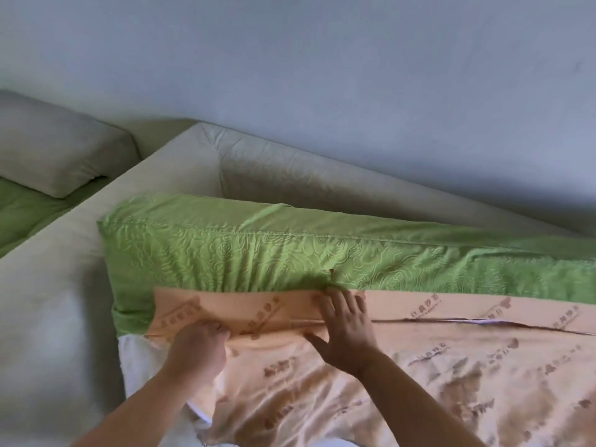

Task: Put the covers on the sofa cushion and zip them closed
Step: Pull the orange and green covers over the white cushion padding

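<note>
Through the head camera, much is cut off. The sofa cushion [138, 359] runs past the right and bottom edges, and its white inner shows only at the near left corner. The print on the peach panel [419, 382] is too blurred to read. I cannot make out the zip slider. A small brown speck sits just above my right fingertips, and I can't tell what it is.

The fingertips of my left hand [200, 343] are tucked out of sight, curled and bunching the peach panel. My right hand [345, 330] lies flat on that panel, fingers spread, just below the green cover [290, 253].

I count two hands, one cushion and one zip [483, 322], which gapes to the right of my right hand.

The cushion sits inside the grey sofa frame [96, 221], close to its arm. Beyond the arm are one grey pillow [48, 146] and one green seat pad [25, 204], with a pale wall [322, 59] behind.
</note>
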`<state>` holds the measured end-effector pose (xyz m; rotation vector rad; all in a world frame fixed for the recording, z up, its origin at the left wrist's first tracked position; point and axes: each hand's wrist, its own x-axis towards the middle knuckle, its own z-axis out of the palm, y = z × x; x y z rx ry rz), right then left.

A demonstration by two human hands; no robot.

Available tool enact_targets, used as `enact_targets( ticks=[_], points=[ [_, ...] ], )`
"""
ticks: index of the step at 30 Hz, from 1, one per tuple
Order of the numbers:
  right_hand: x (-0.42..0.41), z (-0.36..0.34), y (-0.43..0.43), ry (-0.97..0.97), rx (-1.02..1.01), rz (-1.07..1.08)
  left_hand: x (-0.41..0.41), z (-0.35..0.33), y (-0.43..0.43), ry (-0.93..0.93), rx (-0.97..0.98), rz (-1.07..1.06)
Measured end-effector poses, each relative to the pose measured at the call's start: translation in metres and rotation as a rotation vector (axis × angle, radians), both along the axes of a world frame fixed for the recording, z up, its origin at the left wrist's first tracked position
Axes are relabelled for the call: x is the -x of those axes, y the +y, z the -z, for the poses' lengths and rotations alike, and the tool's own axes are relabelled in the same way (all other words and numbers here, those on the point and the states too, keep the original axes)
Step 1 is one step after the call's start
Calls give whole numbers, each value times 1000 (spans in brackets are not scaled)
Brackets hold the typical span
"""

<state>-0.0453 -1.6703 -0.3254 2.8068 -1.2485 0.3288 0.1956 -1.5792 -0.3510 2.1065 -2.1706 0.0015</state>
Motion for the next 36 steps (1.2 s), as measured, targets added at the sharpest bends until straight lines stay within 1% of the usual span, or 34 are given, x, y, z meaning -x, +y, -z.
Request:
enact_targets(
  ticks=[2,3,4,6,8,9,10,12,15,17,18,20,22,25,28,29,30,31,33,35,36],
  points=[
    [45,5,-18,106,64,25,7,-3,-3,-47,1,-57],
    [62,8,-24,163,64,48,9,-2,-4,-70,15,-78],
    [73,8,-29,184,84,74,8,-2,-3,-79,11,-96],
    [80,9,-39,166,122,90,10,-1,-1,-87,7,-131],
    [78,11,-48,56,196,29,16,1,0,-80,12,-171],
    [74,8,-51,-17,178,26,18,0,-1,-74,4,-192],
    [69,4,-52,-80,115,47,19,1,-2,-74,-2,-207],
    [66,-4,-52,-116,-16,104,23,-2,-10,-54,-8,-218],
    [70,-23,-56,-69,-138,103,53,-9,-30,-19,50,-148],
    [71,-35,-61,23,-213,116,86,-14,-46,-19,117,-102],
    [72,-38,-65,64,-247,121,103,-16,-56,-11,146,-112],
    [69,-43,-68,137,-288,116,123,-23,-69,20,169,-216],
    [67,-46,-70,157,-298,108,132,-27,-76,66,161,-343],
    [67,-45,-76,158,-309,100,141,-25,-75,99,153,-474],
    [68,-43,-77,159,-316,71,143,-16,-69,123,297,-552],
    [69,-42,-77,156,-322,67,143,-15,-68,125,372,-545],
    [69,-41,-77,155,-329,69,144,-14,-70,116,433,-490],
    [69,-40,-76,157,-335,71,146,-14,-73,89,454,-380],
    [68,-42,-75,179,-330,63,151,-18,-83,33,408,-113],
    [68,-45,-77,184,-337,44,151,-24,-96,59,289,12],
    [69,-44,-80,170,-348,38,152,-31,-98,73,208,19]
  ],
)
